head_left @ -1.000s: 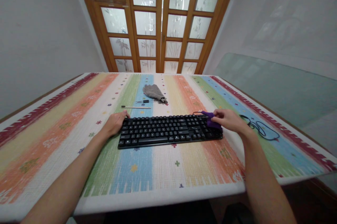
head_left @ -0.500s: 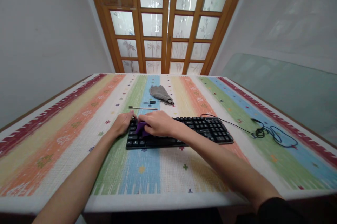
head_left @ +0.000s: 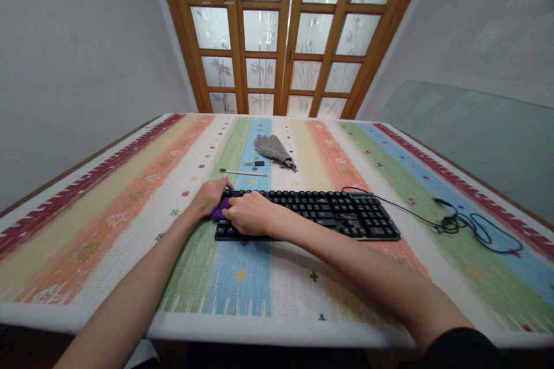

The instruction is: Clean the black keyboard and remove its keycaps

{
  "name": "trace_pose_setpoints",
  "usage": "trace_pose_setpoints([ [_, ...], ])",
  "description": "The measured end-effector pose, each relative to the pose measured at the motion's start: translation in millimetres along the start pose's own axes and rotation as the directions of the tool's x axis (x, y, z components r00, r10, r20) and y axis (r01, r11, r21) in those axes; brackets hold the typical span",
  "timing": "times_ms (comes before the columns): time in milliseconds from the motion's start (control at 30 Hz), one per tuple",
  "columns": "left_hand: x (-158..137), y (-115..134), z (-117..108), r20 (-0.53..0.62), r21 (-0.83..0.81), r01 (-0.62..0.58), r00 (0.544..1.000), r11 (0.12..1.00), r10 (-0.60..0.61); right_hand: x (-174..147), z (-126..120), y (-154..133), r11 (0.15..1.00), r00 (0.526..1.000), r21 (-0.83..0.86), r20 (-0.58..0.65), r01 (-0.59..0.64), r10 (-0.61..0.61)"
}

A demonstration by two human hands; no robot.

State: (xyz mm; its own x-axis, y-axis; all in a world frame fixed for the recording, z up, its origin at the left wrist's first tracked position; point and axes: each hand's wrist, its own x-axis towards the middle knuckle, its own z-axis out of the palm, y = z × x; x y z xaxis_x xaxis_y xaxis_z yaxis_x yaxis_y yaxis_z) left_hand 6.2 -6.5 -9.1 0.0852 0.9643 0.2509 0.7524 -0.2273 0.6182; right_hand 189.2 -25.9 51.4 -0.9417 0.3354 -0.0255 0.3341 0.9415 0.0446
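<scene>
A black keyboard [head_left: 320,207] lies flat on the striped tablecloth. My left hand [head_left: 209,197] is closed at its far left corner, thumb towards the top edge, the other fingers partly hidden. Pressed onto the left-hand keys is a purple cloth [head_left: 220,209], bunched under my right hand [head_left: 249,213], whose fingers are curled round it. My right forearm passes over the near edge of the keyboard.
Beyond the keyboard lie a thin brush with a dark head [head_left: 244,172], a small black-bodied tool [head_left: 259,163] and a crumpled grey cloth [head_left: 274,150]. The keyboard's coiled cable [head_left: 452,222] rests at the right. Wood-framed glass doors [head_left: 281,60] stand behind the table.
My right hand has shifted the purple cloth left and slightly nearer along the keyboard, to its left edge. My left hand stays at the corner. The whole view has swung a little.
</scene>
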Motion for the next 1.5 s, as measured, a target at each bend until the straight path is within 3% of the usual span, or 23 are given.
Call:
trace_pose_setpoints([
  [367, -0.9, 0.1, 1.5, -0.006, 0.002, -0.005, 1.0, 1.0, 0.005, -19.2, -11.7, 9.9, 1.0, 0.993, 0.006, 0.117, -0.03, 0.029],
  [600, -0.9, 3.5, 0.1, 0.006, 0.003, -0.003, 1.0, 1.0, 0.003, -17.5, -17.4, 3.5, 0.999, 0.991, -0.019, 0.125, -0.051, 0.053],
  [800, -1.8, 5.7, -0.6, 0.017, -0.008, -0.02, 1.0, 1.0, 0.02, -15.9, -11.0, 10.0, 0.999, 0.998, 0.0, 0.058, -0.035, 0.035],
  [1000, -1.5, 2.9, 0.5, 0.01, 0.014, -0.01, 1.0, 1.0, 0.01, -20.2, -1.6, 7.8, 0.998, 0.997, -0.047, 0.072, -0.038, 0.041],
  [1500, -1.9, 4.1, 0.0, 0.01, -0.003, -0.036, 0.999, 0.999, 0.036, -38.8, -10.2, 1.5, 0.991, 0.99, -0.094, 0.089, -0.098, 0.106],
])
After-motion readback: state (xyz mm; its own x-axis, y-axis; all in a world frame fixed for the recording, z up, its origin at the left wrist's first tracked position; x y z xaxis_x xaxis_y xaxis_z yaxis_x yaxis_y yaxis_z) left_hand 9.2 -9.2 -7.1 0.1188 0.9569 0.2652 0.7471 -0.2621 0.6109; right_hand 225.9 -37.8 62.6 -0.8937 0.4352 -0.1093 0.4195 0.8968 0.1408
